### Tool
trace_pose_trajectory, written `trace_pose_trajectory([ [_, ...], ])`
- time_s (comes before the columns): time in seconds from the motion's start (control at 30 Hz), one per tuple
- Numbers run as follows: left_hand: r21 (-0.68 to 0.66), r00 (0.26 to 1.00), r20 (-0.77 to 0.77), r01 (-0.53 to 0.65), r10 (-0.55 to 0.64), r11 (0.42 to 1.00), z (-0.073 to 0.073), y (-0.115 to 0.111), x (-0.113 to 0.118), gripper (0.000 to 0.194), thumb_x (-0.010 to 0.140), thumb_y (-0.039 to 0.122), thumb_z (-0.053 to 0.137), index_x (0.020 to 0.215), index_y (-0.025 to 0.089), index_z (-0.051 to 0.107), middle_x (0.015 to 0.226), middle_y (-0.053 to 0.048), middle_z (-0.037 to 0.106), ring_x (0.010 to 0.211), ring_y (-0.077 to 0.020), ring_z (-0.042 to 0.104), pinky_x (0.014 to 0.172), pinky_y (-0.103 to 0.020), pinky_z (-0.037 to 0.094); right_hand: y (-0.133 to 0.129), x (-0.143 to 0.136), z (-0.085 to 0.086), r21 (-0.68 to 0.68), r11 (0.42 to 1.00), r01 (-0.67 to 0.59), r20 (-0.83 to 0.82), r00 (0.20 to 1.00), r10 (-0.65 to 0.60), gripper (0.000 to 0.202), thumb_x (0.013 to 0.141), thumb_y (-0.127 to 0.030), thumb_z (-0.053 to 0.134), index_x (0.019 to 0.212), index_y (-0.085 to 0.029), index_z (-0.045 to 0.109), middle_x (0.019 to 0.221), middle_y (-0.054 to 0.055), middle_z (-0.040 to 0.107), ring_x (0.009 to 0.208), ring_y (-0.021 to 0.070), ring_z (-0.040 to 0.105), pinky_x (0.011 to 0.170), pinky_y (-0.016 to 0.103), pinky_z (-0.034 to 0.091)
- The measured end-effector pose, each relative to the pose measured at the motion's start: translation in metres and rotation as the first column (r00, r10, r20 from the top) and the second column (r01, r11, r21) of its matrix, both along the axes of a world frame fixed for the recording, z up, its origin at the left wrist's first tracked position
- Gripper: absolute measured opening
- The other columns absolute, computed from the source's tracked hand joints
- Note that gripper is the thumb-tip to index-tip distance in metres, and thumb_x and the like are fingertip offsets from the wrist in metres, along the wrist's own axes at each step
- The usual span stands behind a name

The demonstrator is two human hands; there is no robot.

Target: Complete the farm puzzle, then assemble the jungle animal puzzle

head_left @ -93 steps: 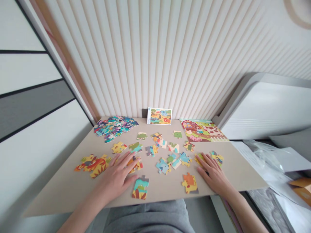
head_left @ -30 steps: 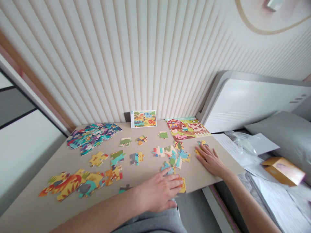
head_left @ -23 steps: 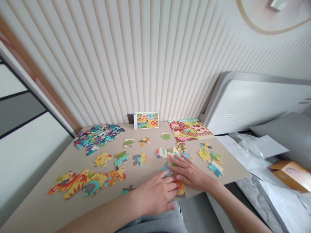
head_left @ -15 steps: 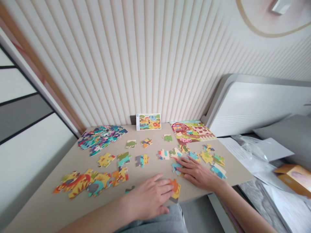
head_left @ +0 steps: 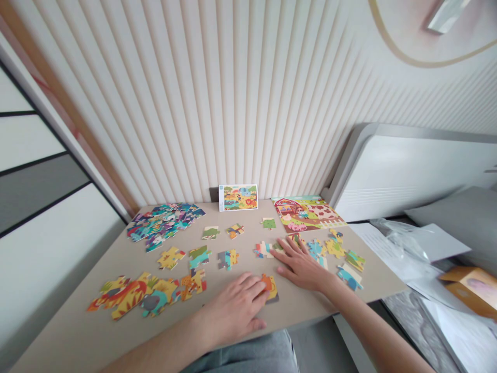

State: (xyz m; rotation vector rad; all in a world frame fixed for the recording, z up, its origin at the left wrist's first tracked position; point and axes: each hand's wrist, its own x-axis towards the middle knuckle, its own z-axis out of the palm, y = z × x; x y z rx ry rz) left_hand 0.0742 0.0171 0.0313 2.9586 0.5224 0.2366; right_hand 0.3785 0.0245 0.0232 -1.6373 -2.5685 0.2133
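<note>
My left hand [head_left: 239, 305] lies low over the table's near edge, its fingers loosely bent with the tips against an orange and yellow puzzle piece [head_left: 271, 287]. My right hand [head_left: 305, 267] is spread flat, fingers apart, over a green and cream piece [head_left: 277, 247] that it partly covers. Left of those fingertips is a cream piece with red and blue [head_left: 264, 249]. To the right of this hand lie a light-blue piece [head_left: 316, 249] and a yellow piece [head_left: 334, 247]. Whatever is under the right palm is hidden.
Joined animal pieces [head_left: 130, 298] lie at the left front. A purple and teal pile [head_left: 166, 223] sits behind them. A picture card [head_left: 238, 198] leans on the ribbed wall, beside an assembled farm puzzle [head_left: 308, 213]. Papers [head_left: 378, 246] and an orange box [head_left: 471, 290] lie beyond the right edge.
My left hand and the orange piece have shifted slightly away from me and leftward. My right hand has slid up and left, now covering the blue piece that was by its fingers.
</note>
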Motion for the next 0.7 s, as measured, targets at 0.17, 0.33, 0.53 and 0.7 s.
trace_pose_trajectory([
  [0.17,0.016,1.000,0.009,-0.020,0.020,1.000,-0.008,0.006,0.006,0.058,0.103,0.061,0.048,0.146,0.023,0.054,0.147,-0.009,0.059,0.141,-0.0258,0.049,0.124,-0.042,0.027,-0.018,0.047,-0.004,-0.015,1.000,-0.023,-0.031,0.999,0.022,0.058,0.106,-0.058,0.045,0.161,-0.043,0.037,0.173,0.002,0.023,0.160,0.0344,0.021,0.129,0.063,0.016],
  [0.33,0.051,0.998,0.059,-0.033,0.030,0.998,-0.007,0.007,0.011,0.059,0.104,0.058,0.049,0.150,0.021,0.048,0.151,-0.009,0.056,0.141,-0.0253,0.049,0.123,-0.042,0.028,-0.029,0.069,0.002,0.037,0.999,-0.019,-0.064,0.998,0.021,0.049,0.104,-0.055,0.051,0.150,-0.040,0.056,0.169,0.002,0.037,0.157,0.0323,0.031,0.129,0.059,0.022],
  [0.53,0.131,0.964,0.061,-0.266,0.260,0.955,0.020,0.020,-0.020,0.020,0.104,0.032,0.055,0.108,0.019,0.069,0.113,-0.009,0.070,0.116,-0.0268,0.061,0.108,-0.046,0.043,0.004,-0.004,0.018,0.125,0.991,0.046,-0.095,0.995,-0.035,0.052,0.105,-0.057,0.046,0.150,-0.033,0.057,0.168,0.009,0.039,0.156,0.0334,0.033,0.125,0.059,0.032],
  [0.7,0.160,0.878,0.122,-0.477,0.462,0.864,0.018,0.051,-0.076,0.024,0.105,0.025,0.049,0.113,0.019,0.071,0.116,-0.011,0.069,0.114,-0.0264,0.062,0.104,-0.046,0.046,0.068,-0.113,0.019,0.041,0.994,-0.100,-0.096,0.990,0.103,0.075,0.098,-0.070,0.052,0.162,-0.032,0.040,0.173,0.013,0.026,0.159,0.0397,0.022,0.126,0.061,0.025],
])
